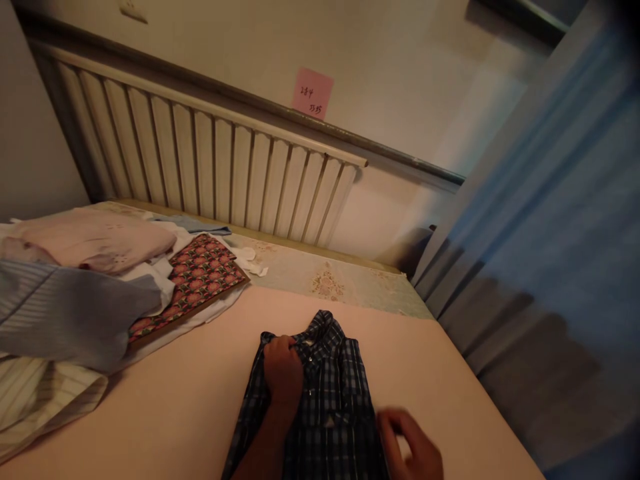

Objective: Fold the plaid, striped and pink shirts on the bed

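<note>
A dark blue plaid shirt (320, 387) lies in front of me with its collar toward the far side and its sides folded in. Its lower part runs out of the bottom of the view. My left hand (284, 370) is closed on the fabric at the left shoulder, beside the collar. At the shirt's right edge, my right hand (411, 448) is slightly blurred, with its fingers curled in a pinch against the edge. The fingertips there are partly hidden.
A pink cover (165, 407) lies under the shirt, over a floral cloth (327, 283). Piled clothes (65, 300) and a red patterned piece (203, 283) lie left. Behind stand a radiator (225, 167) and a wall with a pink note (313, 93). A blue curtain (545, 220) hangs right.
</note>
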The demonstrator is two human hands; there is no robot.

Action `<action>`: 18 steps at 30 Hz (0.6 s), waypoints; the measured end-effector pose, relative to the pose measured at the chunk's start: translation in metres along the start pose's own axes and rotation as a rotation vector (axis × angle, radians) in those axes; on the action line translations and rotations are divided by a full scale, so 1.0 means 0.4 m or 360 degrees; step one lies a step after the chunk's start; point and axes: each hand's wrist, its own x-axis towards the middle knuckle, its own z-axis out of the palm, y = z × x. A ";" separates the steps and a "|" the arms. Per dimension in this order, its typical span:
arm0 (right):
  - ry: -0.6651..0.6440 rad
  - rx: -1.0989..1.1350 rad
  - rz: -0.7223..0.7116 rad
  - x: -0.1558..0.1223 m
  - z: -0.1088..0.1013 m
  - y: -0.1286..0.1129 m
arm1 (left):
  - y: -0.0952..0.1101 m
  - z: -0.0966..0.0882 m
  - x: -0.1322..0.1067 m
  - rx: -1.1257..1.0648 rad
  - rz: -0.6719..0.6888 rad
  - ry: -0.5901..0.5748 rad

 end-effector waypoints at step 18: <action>-0.0468 0.0436 0.0776 0.513 0.300 -0.042 | -0.004 0.003 -0.003 -0.0163 -0.0152 0.0093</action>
